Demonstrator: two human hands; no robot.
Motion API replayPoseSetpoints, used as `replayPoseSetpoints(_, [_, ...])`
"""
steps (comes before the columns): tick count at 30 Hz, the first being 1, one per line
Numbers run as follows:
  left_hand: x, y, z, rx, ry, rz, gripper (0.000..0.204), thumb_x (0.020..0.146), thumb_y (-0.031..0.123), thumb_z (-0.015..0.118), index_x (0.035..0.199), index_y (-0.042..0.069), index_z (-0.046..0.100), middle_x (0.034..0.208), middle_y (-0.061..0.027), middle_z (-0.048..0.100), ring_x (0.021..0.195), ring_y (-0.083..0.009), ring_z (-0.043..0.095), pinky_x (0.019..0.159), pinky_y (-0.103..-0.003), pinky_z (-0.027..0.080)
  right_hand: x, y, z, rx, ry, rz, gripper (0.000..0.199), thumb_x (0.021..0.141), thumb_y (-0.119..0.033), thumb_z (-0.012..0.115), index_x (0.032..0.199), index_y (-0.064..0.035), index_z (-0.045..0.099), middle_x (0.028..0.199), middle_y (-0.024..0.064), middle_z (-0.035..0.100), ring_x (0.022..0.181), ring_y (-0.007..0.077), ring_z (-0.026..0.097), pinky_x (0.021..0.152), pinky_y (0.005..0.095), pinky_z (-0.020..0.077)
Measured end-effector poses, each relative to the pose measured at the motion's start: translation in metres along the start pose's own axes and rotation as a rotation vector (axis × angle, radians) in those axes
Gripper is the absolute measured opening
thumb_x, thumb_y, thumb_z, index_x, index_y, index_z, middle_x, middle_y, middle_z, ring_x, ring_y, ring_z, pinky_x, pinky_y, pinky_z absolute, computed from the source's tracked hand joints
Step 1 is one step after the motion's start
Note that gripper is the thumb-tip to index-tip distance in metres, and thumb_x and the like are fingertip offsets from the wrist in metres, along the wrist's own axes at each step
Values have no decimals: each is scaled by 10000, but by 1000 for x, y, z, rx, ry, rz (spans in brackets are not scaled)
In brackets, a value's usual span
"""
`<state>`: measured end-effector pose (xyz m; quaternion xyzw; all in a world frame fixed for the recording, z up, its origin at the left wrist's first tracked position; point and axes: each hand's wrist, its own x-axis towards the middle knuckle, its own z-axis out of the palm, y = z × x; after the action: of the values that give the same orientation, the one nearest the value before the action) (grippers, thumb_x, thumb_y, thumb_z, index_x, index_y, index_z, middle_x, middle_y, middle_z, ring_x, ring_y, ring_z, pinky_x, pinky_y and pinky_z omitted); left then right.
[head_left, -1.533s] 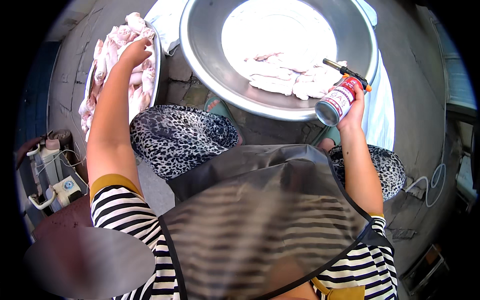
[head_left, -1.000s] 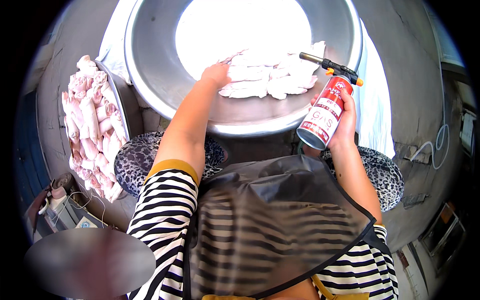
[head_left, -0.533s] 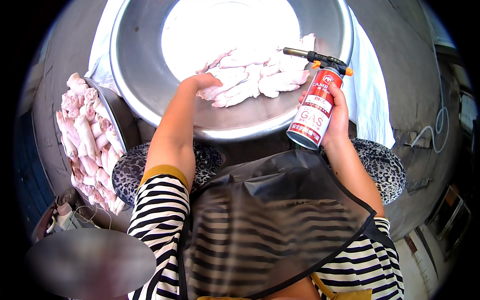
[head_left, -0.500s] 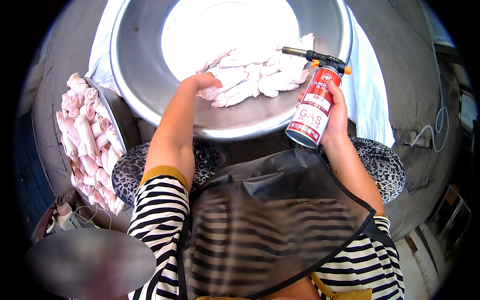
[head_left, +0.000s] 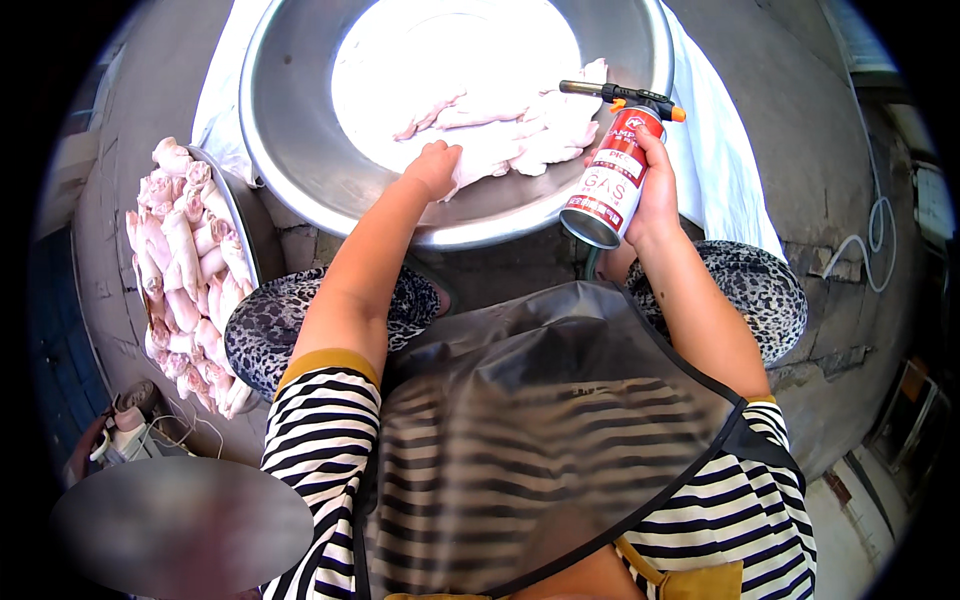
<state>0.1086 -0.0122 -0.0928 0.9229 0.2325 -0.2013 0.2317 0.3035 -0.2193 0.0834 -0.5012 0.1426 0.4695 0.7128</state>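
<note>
Several pale pig's trotters (head_left: 545,135) lie in a wide metal basin (head_left: 300,170), washed out by bright light. My left hand (head_left: 435,170) reaches over the near rim, with its fingers curled on the end of the nearest trotter (head_left: 478,165). Glare partly hides the fingertips. My right hand (head_left: 655,190) is wrapped round the red and white gas can of a blowtorch (head_left: 612,180), held tilted at the basin's right rim. The torch's black nozzle (head_left: 582,89) points left over the trotters. No flame can be made out.
To the left stands a second metal basin (head_left: 245,215) heaped with more trotters (head_left: 185,250). White cloth (head_left: 725,150) hangs under the large basin. A pale hose (head_left: 875,245) lies at the right. A dark apron (head_left: 540,400) covers my lap.
My left hand has shifted right, and its fingers have curled in on the near trotter. The torch sits slightly further left and higher in the picture. The whole view has shifted a little.
</note>
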Motion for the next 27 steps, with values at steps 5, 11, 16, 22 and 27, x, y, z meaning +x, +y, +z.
replayPoseSetpoints(5, [10, -9, -2, -146, -174, -135, 607, 659, 209, 754, 1217, 78, 554, 1202, -168, 531, 1129, -341, 523, 941, -380, 463, 8, 0, -12, -55, 45, 14, 380, 866, -357, 571, 1023, -14, 522, 798, 148, 637, 698, 270, 670, 598, 396, 584])
replayPoseSetpoints(11, [8, -18, 5, -229, -273, -211, 711, 649, 301, 769, 1272, 62, 523, 1197, -194, 585, 1120, -307, 560, 944, -350, 455, 18, 1, -29, -126, 39, 200, 375, 861, -348, 588, 1024, -18, 517, 770, 143, 635, 642, 265, 663, 548, 386, 577])
replayPoseSetpoints(16, [2, -44, -1, -480, -254, -312, 719, 689, 319, 753, 1305, 56, 492, 1191, -178, 602, 1081, -275, 587, 919, -336, 465, 17, 6, -33, -163, 41, 345, 410, 849, -368, 604, 1031, -12, 513, 760, 171, 643, 629, 273, 671, 516, 389, 577])
replayPoseSetpoints(22, [-19, -79, -62, -399, -130, -383, 583, 776, 298, 697, 1270, 40, 524, 1183, -168, 604, 1099, -285, 576, 937, -351, 456, 19, 12, -33, -194, 23, 391, 433, 830, -378, 636, 1026, -13, 511, 748, 157, 636, 607, 266, 664, 509, 388, 576])
replayPoseSetpoints(27, [-70, -64, -169, -228, 69, -246, 477, 857, 203, 643, 1289, 50, 511, 1195, -171, 581, 1092, -274, 559, 950, -354, 444, 20, 14, -29, -198, 28, 356, 370, 836, -331, 630, 1034, -36, 529, 756, 105, 610, 586, 230, 628, 520, 386, 558])
